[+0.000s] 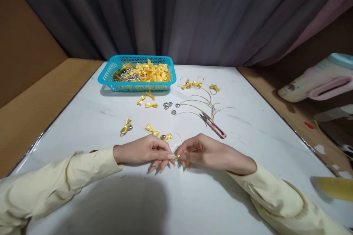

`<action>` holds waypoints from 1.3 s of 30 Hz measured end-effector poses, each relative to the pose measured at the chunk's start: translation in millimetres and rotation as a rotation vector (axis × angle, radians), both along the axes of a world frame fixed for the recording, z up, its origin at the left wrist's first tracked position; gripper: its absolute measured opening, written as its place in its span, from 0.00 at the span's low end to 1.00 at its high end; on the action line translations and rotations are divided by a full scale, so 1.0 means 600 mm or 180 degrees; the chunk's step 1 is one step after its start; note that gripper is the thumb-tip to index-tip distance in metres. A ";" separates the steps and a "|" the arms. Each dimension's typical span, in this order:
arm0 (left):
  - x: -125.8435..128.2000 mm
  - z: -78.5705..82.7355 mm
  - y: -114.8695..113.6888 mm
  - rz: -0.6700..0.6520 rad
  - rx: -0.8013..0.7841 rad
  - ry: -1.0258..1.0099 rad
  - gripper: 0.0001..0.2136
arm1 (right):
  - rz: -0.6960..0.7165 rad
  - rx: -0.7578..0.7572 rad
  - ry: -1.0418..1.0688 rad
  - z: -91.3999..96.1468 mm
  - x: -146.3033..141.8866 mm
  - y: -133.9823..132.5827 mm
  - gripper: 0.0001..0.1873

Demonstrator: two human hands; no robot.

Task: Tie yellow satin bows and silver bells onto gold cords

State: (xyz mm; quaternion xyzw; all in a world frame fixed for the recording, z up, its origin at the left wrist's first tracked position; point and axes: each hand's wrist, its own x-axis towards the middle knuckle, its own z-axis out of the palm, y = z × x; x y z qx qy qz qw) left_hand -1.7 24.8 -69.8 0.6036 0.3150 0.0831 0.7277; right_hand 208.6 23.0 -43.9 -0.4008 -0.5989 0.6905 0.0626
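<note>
Between my fingertips is a small yellow ribbon bow, mostly covered by them. My left hand pinches it from the left, thumb against forefinger. From the other side my right hand pinches at the bow, and a thin gold cord curves up beside its fingers. Whether the right fingers grip ribbon or cord cannot be made out. Just beyond my hands lie a loose yellow bow and a bow with a silver bell. Another bow with a bell sits farther left.
A blue basket at the back holds yellow bows, silver bells and gold cords. Pink-handled thread snips lie beside cut gold cords. Several silver bells and bows are mid-table. A tumbler stands at right.
</note>
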 end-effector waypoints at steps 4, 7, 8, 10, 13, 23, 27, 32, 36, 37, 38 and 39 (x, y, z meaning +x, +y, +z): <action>0.001 0.001 -0.001 0.0016 0.0015 0.0095 0.13 | 0.0021 -0.0025 0.0044 0.001 0.001 0.001 0.11; 0.001 0.002 -0.003 0.0011 0.0014 0.0136 0.13 | 0.0040 -0.0032 0.0046 0.006 0.003 0.002 0.11; 0.001 0.002 -0.003 0.0009 0.0010 0.0146 0.13 | 0.0046 -0.0041 0.0039 0.007 0.003 0.003 0.11; 0.001 0.003 -0.004 0.0026 -0.0003 0.0169 0.12 | 0.0066 -0.0072 0.0041 0.010 0.003 0.003 0.10; 0.001 0.003 -0.005 0.0063 -0.0004 0.0210 0.12 | 0.0083 -0.0086 -0.0009 0.011 0.001 0.001 0.11; 0.002 0.005 -0.005 -0.0055 0.0112 0.0227 0.12 | 0.0110 -0.0177 -0.0055 0.012 -0.001 0.000 0.10; 0.002 0.006 -0.005 -0.0103 0.0105 0.0216 0.12 | 0.0065 -0.0189 -0.0061 0.013 -0.001 0.001 0.13; 0.000 0.005 -0.003 -0.0150 0.0117 0.0159 0.11 | 0.0158 -0.0204 0.0071 0.011 0.000 0.003 0.20; -0.001 0.003 -0.002 -0.0139 0.0038 0.0118 0.12 | 0.0078 -0.0192 0.0114 0.004 -0.001 0.003 0.20; -0.002 0.002 -0.002 -0.0142 0.0035 0.0106 0.12 | 0.0071 -0.0182 0.0117 0.002 -0.001 0.003 0.20; -0.002 0.001 -0.002 -0.0151 0.0039 0.0089 0.12 | 0.0065 -0.0175 0.0119 0.001 -0.001 0.002 0.20; -0.002 0.001 -0.002 -0.0159 0.0050 0.0068 0.12 | 0.0054 -0.0168 0.0132 0.000 -0.002 0.002 0.19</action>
